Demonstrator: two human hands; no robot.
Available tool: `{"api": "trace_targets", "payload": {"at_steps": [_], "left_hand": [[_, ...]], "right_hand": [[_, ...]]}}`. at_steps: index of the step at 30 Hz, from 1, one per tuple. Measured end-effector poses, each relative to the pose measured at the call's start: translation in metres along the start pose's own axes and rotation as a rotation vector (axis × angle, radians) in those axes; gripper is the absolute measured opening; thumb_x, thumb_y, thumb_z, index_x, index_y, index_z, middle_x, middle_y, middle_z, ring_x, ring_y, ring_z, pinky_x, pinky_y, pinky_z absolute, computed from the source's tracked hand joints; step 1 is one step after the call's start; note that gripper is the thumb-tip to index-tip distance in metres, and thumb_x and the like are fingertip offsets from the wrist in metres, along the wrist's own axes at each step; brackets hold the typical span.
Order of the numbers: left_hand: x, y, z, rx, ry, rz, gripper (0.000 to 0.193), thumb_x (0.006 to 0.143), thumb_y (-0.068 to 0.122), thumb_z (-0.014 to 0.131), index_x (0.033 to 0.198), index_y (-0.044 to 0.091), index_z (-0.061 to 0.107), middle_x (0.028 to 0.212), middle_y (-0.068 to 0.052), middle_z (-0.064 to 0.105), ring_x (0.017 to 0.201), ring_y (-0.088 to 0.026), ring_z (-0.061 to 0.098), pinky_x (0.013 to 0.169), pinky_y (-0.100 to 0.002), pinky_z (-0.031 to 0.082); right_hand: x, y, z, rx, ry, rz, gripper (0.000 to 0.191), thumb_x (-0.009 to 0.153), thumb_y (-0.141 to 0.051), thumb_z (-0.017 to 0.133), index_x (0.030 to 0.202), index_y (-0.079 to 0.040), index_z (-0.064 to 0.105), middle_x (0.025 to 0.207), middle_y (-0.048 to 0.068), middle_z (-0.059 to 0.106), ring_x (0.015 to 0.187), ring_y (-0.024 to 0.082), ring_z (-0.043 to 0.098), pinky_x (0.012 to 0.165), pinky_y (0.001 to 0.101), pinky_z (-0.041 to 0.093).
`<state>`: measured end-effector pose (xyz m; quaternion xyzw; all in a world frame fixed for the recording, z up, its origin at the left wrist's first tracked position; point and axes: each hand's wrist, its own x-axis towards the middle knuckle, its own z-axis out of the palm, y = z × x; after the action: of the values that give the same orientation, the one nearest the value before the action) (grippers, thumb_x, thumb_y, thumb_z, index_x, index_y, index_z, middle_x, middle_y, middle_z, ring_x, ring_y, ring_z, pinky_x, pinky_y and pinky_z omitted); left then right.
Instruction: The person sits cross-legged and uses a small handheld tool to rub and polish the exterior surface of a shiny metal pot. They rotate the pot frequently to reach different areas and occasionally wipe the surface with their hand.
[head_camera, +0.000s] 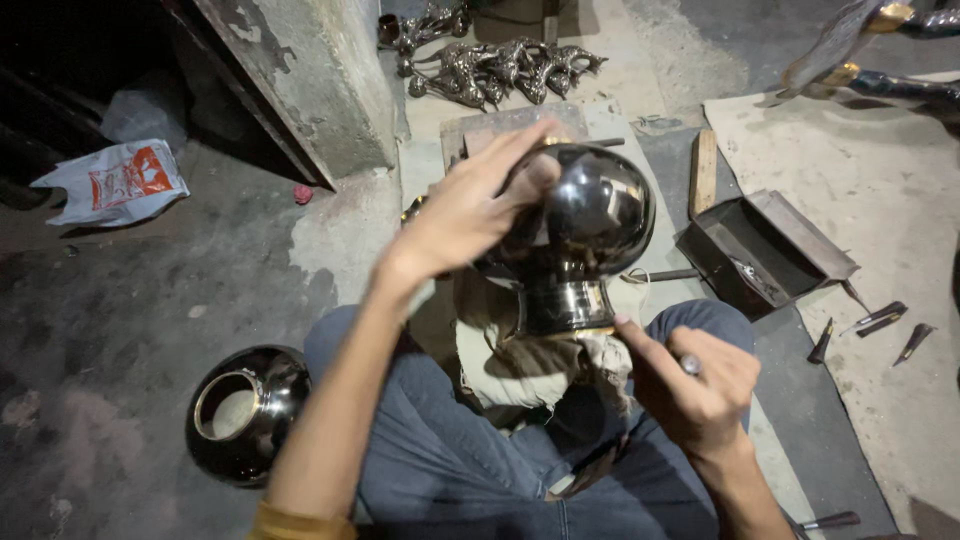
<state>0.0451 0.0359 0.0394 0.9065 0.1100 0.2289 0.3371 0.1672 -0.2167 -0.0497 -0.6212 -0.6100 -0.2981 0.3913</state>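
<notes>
My left hand (468, 205) rests on top of a shiny dark metal pot (590, 225), fingers spread over its round body, steadying it. The pot lies on its side on a dirty cloth (510, 365) between my knees, its banded neck toward me. My right hand (695, 385) is closed around a thin metal tool (690, 365), its thumb pointing at the pot's neck rim.
A second shiny black pot (245, 410) lies on the floor at lower left. An open metal box (762, 250) and several chisels (880, 320) lie on the right mat. Metal figurines (500, 70) are piled beside a concrete pillar (320, 75). A plastic bag (115, 180) lies far left.
</notes>
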Motion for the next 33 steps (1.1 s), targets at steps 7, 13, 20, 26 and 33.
{"api": "trace_targets", "payload": {"at_steps": [7,13,20,26,33], "left_hand": [[-0.003,0.007,0.011,-0.126,0.338,-0.051,0.064,0.097,0.061,0.047,0.125,0.011,0.074,0.12,-0.013,0.075,0.112,-0.026,0.072,0.099,-0.039,0.054],[-0.007,-0.019,0.015,-0.281,0.351,-0.001,0.062,0.098,0.054,0.045,0.124,0.006,0.074,0.116,-0.012,0.075,0.106,-0.024,0.072,0.097,-0.034,0.054],[-0.017,-0.048,0.03,-0.512,0.41,0.144,0.059,0.105,0.043,0.042,0.133,-0.003,0.064,0.129,-0.014,0.069,0.121,-0.022,0.064,0.11,-0.032,0.047],[-0.026,-0.057,0.037,-0.505,0.417,0.135,0.058,0.106,0.041,0.043,0.138,-0.004,0.062,0.091,0.003,0.046,0.086,-0.009,0.045,0.081,-0.025,0.035],[-0.028,-0.059,0.038,-0.466,0.446,0.169,0.067,0.105,0.054,0.041,0.138,-0.002,0.059,0.075,0.01,0.027,0.069,-0.004,0.028,0.066,-0.026,0.023]], "right_hand": [[0.014,-0.011,-0.01,0.18,-0.062,0.191,0.027,0.08,-0.006,0.083,0.107,-0.008,0.078,0.062,0.003,0.046,0.052,0.011,0.044,0.049,0.0329,0.033],[0.012,-0.025,-0.058,0.397,0.059,0.423,0.024,0.078,-0.009,0.083,0.102,-0.007,0.077,0.061,0.0,0.061,0.05,0.008,0.048,0.053,0.0262,0.035],[-0.014,-0.023,-0.078,0.627,0.058,0.39,0.008,0.087,-0.01,0.08,0.095,-0.01,0.077,0.062,-0.001,0.064,0.057,0.01,0.061,0.077,0.0266,0.06],[0.013,-0.052,-0.077,0.435,-0.028,0.371,0.014,0.087,-0.009,0.071,0.1,-0.006,0.074,0.07,0.001,0.07,0.066,0.011,0.065,0.089,0.0289,0.057],[0.045,-0.021,-0.027,0.539,-0.09,0.703,0.022,0.09,-0.007,0.075,0.11,0.001,0.078,0.068,0.005,0.062,0.052,0.006,0.046,0.049,0.0201,0.035]]}}
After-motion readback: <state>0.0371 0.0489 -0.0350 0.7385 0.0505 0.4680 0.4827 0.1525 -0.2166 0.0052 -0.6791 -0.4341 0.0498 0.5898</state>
